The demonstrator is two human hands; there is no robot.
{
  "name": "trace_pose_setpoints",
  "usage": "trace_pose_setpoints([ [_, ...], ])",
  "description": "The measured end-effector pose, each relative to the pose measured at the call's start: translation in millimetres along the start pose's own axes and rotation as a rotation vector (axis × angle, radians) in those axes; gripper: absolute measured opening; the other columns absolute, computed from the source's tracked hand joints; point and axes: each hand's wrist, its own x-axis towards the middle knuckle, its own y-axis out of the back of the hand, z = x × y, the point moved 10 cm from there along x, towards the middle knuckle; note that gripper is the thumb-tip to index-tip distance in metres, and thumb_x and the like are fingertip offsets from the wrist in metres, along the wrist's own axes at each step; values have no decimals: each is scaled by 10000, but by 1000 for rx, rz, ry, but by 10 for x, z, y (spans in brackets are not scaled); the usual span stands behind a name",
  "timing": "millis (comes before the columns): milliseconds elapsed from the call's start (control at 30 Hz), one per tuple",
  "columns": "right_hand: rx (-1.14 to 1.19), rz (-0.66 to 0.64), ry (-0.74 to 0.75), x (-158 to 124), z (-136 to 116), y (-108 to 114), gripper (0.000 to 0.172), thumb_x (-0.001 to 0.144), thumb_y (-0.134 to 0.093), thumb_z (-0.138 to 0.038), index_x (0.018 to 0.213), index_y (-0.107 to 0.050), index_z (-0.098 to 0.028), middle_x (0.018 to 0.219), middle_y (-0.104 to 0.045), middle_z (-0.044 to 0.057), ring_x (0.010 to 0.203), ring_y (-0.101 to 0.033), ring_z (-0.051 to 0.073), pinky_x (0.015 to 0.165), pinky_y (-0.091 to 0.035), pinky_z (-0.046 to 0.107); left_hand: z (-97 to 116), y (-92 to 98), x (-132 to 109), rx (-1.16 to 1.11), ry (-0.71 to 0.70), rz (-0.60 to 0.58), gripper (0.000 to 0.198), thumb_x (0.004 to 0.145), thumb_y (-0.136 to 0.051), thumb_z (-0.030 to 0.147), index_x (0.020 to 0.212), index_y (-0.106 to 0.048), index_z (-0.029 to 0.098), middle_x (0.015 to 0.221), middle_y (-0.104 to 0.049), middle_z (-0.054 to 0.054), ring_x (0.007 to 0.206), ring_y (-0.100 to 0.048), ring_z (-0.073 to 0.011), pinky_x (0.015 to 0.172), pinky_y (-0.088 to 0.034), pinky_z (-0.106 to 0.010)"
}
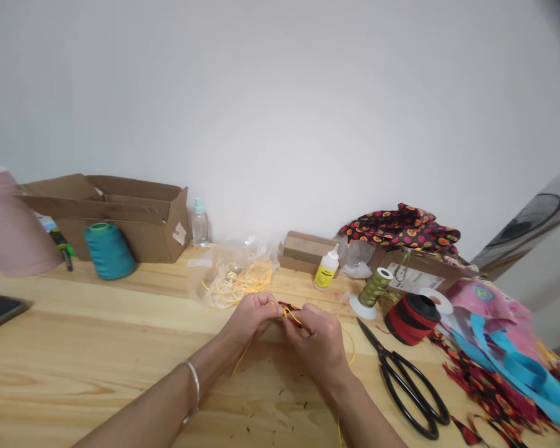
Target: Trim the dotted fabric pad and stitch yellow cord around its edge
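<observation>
Over the middle of the wooden table, my left hand and my right hand meet with fingertips pinched. A thin yellow cord runs between them. One length of it hangs below my left hand, and another loops out past my right wrist. A small piece of dark fabric with a red and orange print shows between the hands, partly covered by my fingers. Whether a knot is in the cord is too small to tell. Black-handled scissors lie to the right of my right hand, blades half hidden by nothing and pointing away.
Behind my hands lies a clear plastic bag with tangled yellow cord. A glue bottle, a green thread spool and a red-black roll stand right. Fabric scraps cover the right edge. Left are a teal thread cone and cardboard box.
</observation>
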Motion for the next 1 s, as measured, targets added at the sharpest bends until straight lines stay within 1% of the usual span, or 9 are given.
trace_pose_setpoints([
  [100,7,-25,-20,3,6,-6,200,729,-502,-222,595,-639,-166,479,-460,-19,440,-410,75,437,-271,183,16,-22,-10,-8,4,-9,186,608,-592,240,488,-480,154,274,-286,116,291,-157,-24,338,-74,-196],
  [200,61,-40,-94,13,82,9,185,731,-512,-246,642,-654,-167,487,-439,-25,447,-395,80,444,-276,188,56,-63,-34,-9,6,-29,189,605,-613,263,503,-511,142,284,-299,114,298,-158,-21,341,-66,-196],
  [333,233,-12,-202,12,232,17,215,760,-493,-267,685,-668,-166,472,-367,-42,448,-361,84,443,-280,192,49,-69,-44,14,33,-32,192,605,-628,297,547,-564,126,283,-285,117,302,-139,-19,342,-50,-201],
  [467,350,14,-245,-7,312,-7,227,770,-491,-264,690,-680,-165,466,-315,-49,453,-340,86,440,-272,199,25,-65,-27,44,30,-57,196,631,-612,303,623,-613,107,282,-264,119,295,-132,-20,337,-44,-210],
  [633,357,24,-247,-17,309,-4,214,761,-505,-258,698,-686,-163,464,-327,-46,450,-340,89,437,-265,205,14,-49,-14,51,19,-58,203,642,-600,301,609,-623,102,276,-252,118,288,-124,-18,335,-41,-213],
  [867,292,39,-228,-13,305,22,216,758,-502,-260,696,-683,-160,463,-388,-35,445,-373,92,439,-278,204,41,-2,-28,97,32,50,216,575,-641,322,549,-624,108,266,-281,114,286,-145,-12,338,-51,-203],
  [1000,236,32,-252,-21,343,-5,235,762,-488,-264,665,-674,-158,482,-453,-17,467,-410,101,443,-292,201,71,-31,-58,116,46,75,195,529,-669,296,526,-638,103,274,-277,115,298,-151,-13,347,-69,-203],
])
